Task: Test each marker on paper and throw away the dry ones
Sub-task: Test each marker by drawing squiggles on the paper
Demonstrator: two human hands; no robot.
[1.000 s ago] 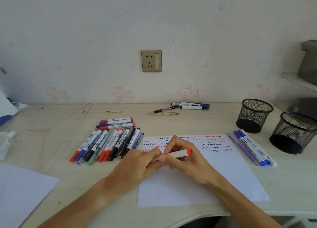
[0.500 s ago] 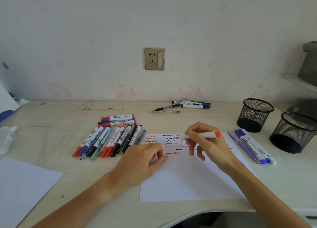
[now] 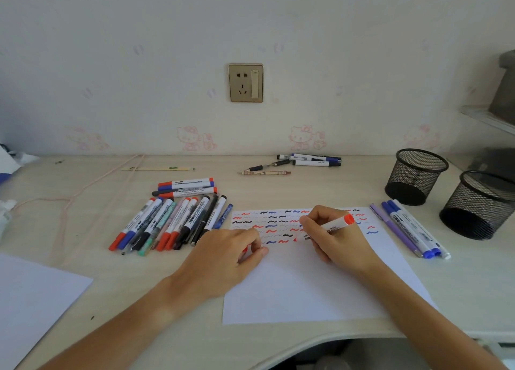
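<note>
On the paper [image 3: 306,286], the right hand [image 3: 338,237] grips the red marker [image 3: 335,224], tip at the squiggle rows; a short, light wavy stroke on bare white would show its ink clearly. Half a second ago the marker hung higher; the left hand [image 3: 223,261], now curled around the red cap [image 3: 245,249], rests on the sheet's edge.

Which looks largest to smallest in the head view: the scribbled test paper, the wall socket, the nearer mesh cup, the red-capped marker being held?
1. Test paper
2. Nearer mesh cup, though nearness to the camera inflates it
3. Red-capped marker and wall socket: too alike to rank.
</note>
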